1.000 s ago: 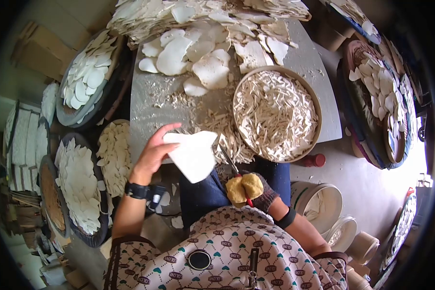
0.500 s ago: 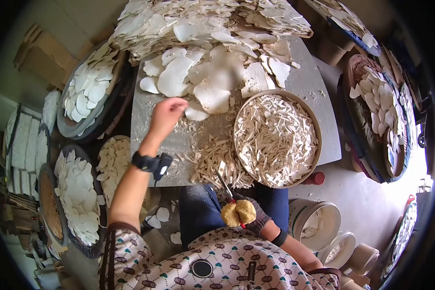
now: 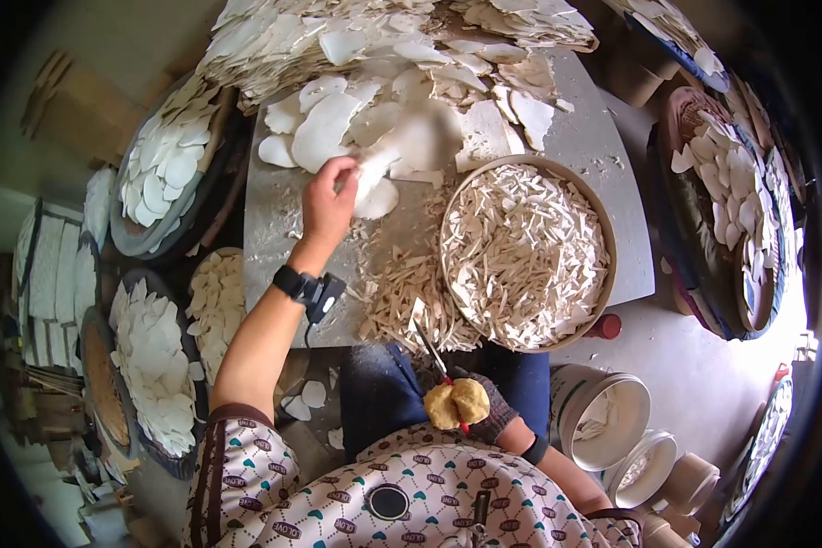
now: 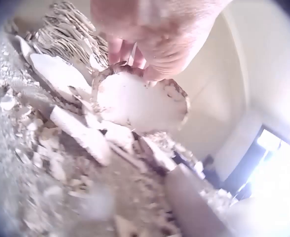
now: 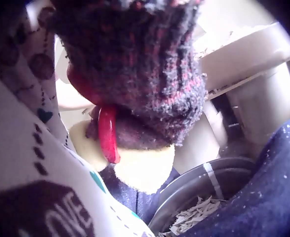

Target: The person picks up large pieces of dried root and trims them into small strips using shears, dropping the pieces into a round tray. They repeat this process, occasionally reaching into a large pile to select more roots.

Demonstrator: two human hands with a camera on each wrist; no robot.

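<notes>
One slice point(image 4: 140, 106): upper centre; likely light, brittle; take by edge
Left hand point(image 3: 329, 208): pinches slice
Right hand point(image 3: 495, 409): grips scissors point(image 3: 432, 347)

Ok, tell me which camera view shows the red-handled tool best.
Head view: it shows the red-handled tool with blade and yellow padding both visible. The right wrist view shows the red handle and padding close up by the gloved right hand, but no blade. The left wrist view shows none of it.

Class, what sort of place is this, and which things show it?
Probably a small trimming workshop: a red-handled cutting tool in the gloved right hand, a round tray of strips, and heaped pale slices.
</notes>
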